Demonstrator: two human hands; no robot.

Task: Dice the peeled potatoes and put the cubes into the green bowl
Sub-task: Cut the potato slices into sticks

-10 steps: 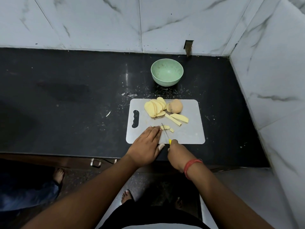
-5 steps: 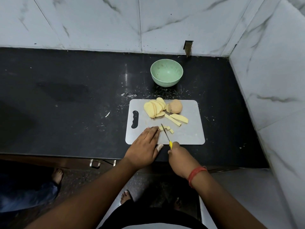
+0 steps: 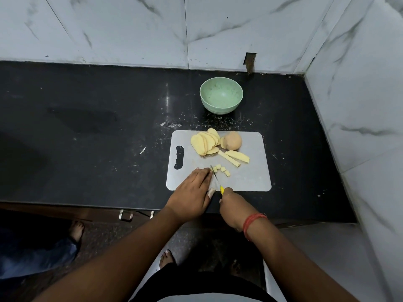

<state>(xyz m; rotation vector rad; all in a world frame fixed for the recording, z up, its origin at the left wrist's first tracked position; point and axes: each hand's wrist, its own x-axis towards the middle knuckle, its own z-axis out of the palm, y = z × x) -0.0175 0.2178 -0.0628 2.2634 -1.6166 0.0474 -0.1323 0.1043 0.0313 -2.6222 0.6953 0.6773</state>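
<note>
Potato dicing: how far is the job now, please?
Done: one potato is cut into slices, and a few cubes lie on the cutting board. In hand: the right hand grips the knife while the left hand steadies. Left: sticks, a potato piece, and the green bowl holds no cubes.

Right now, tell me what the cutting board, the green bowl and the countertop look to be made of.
Cutting board: probably plastic; pale grey, matt, thin, with a moulded handle slot.
Green bowl: likely plastic or a fibre composite; pastel, matt, faintly speckled inside. Ceramic cannot be ruled out.
Countertop: looks like polished black stone, perhaps granite; it gives glossy reflections and shows fine flecks.
</note>
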